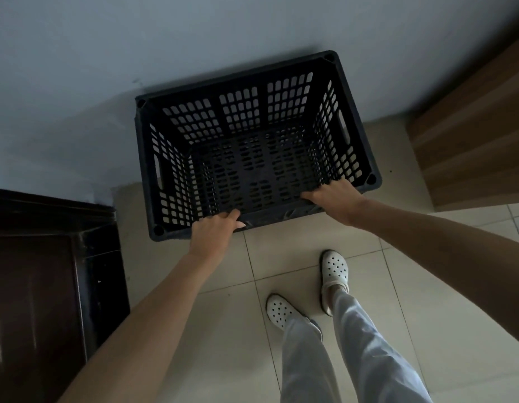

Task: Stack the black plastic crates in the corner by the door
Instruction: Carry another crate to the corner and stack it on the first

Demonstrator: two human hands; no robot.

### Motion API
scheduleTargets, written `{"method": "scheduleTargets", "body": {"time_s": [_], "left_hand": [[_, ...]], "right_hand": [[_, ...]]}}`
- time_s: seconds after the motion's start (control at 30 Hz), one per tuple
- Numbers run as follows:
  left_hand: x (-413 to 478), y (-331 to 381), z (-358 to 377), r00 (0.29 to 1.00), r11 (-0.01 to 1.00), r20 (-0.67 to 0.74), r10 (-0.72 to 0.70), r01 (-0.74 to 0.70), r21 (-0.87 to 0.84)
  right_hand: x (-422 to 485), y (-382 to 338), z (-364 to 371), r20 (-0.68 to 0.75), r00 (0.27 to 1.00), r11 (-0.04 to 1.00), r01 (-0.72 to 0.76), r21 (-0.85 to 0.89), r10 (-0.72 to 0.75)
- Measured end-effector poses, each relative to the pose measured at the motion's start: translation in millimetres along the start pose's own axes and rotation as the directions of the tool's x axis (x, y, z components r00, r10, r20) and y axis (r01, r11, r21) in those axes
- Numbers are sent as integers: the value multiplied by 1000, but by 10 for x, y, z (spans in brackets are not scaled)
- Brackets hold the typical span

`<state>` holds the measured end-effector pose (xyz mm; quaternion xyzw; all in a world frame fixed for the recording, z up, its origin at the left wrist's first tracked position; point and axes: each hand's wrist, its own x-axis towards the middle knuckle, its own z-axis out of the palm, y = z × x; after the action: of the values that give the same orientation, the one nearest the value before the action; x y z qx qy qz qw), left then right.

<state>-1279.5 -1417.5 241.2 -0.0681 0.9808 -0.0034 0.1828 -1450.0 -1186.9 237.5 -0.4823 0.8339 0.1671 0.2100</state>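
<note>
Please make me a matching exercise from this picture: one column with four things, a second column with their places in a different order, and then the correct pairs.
Things
1. black crate
2. dark door
3. wooden panel
4. white clogs

Places
A. at the right edge, beside the wall
B. on the tiled floor, nearest the person
C. against the grey wall, its near rim held by the left hand and the right hand
D. at the lower left of the view

Pairs: 1-C, 2-D, 3-A, 4-B
</note>
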Motion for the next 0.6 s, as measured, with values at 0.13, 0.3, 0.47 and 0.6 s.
{"method": "scheduleTargets", "body": {"time_s": [0.13,0.3,0.47,0.6], "left_hand": [[2,-25,-39,999,998,6,-42,43,-51],[-7,82,72,995,991,-12,-99,98,-89],[40,150,143,996,993,-23,-90,88,-74],[82,175,153,998,996,-36,-53,50,-80]], "right_hand": [[3,-4,-108,-21,1000,1000,7,-17,-7],[19,49,-69,-34,999,999,9,-33,-10],[-31,47,67,-8,998,997,-57,48,58],[-63,36,187,-22,992,990,-120,80,122]]}}
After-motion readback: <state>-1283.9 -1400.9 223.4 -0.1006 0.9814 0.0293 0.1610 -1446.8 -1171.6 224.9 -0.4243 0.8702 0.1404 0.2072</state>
